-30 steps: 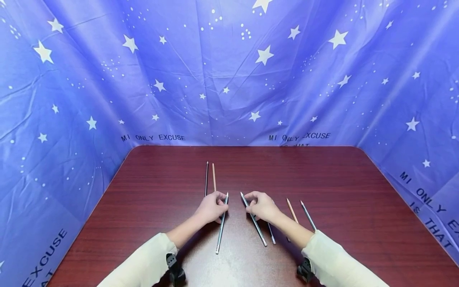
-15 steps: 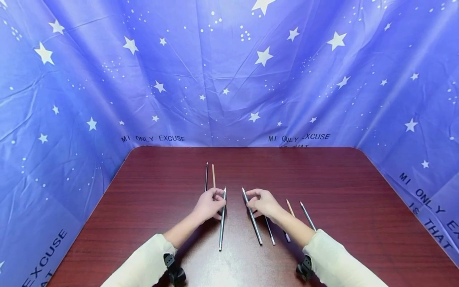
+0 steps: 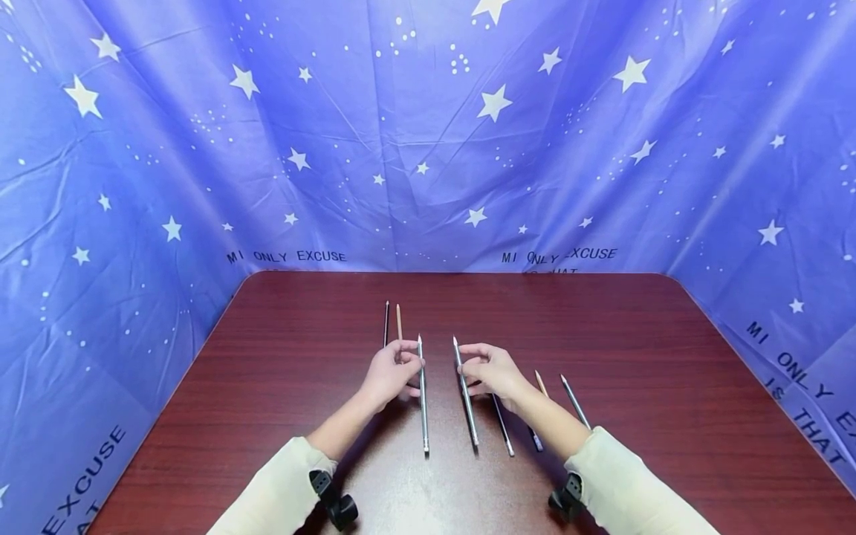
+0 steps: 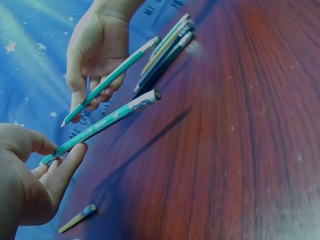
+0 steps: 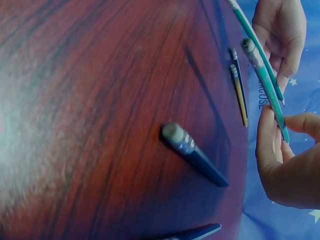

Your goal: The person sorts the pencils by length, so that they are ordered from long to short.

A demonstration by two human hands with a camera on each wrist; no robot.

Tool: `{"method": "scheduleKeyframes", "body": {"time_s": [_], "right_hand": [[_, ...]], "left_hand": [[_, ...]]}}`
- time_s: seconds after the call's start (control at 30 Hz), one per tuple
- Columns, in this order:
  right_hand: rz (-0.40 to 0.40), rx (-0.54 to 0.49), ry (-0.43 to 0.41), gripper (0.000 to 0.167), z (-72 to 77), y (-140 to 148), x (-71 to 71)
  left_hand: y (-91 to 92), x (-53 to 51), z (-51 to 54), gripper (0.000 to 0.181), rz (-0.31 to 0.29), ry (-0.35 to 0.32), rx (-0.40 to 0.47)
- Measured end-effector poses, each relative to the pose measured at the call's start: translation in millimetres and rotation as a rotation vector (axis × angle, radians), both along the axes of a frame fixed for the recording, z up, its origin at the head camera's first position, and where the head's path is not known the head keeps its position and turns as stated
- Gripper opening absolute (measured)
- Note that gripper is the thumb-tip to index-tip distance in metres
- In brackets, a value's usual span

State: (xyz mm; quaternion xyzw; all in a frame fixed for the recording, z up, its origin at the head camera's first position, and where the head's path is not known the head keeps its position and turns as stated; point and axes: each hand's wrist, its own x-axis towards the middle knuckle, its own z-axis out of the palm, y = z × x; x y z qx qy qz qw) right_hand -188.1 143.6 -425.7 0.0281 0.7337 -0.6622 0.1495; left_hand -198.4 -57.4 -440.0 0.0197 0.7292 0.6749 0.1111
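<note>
My left hand [image 3: 388, 375] pinches a green pencil [image 4: 102, 123] between thumb and fingers, its sharpened tip pointing away from me. Opposite it, my right hand [image 3: 496, 377] pinches a second green pencil [image 5: 265, 77], likewise tip-forward. Both pencils are held above the table, side by side and nearly parallel, with a gap between them. Their white eraser ends point back toward me. Just beyond the left hand lie a black pencil [image 3: 386, 323] and a wood-coloured pencil [image 3: 399, 321], both partly hidden by it. Beneath the right hand a dark pencil [image 3: 503, 427] lies on the table.
Right of the right forearm, a tan pencil [image 3: 541, 383] and a dark pencil [image 3: 575, 401] are partly covered by the arm. Another pencil end [image 3: 537, 440] peeks out beside it. The reddish-brown table [image 3: 301, 319] is bordered by a blue starry cloth [image 3: 428, 134].
Both hands have shifted slightly forward with their pencils. The pencils have turned from slanting apart at their eraser ends to nearly parallel. The pencils on the table have stayed put.
</note>
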Motion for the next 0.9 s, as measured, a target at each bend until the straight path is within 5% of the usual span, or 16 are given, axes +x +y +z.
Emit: {"method": "scheduleKeyframes", "body": {"time_s": [0.33,0.9], "right_hand": [[-0.076,-0.015,0.001,0.046,0.3,-3.8,2.9],[-0.062,-0.046,-0.003,0.046,2.7,-6.2,8.5]], "left_hand": [[5.9,-0.8,1.5,0.044,-0.007,0.005,0.066],[8.6,1.7,4.3,0.044,0.003,0.0,0.055]]}}
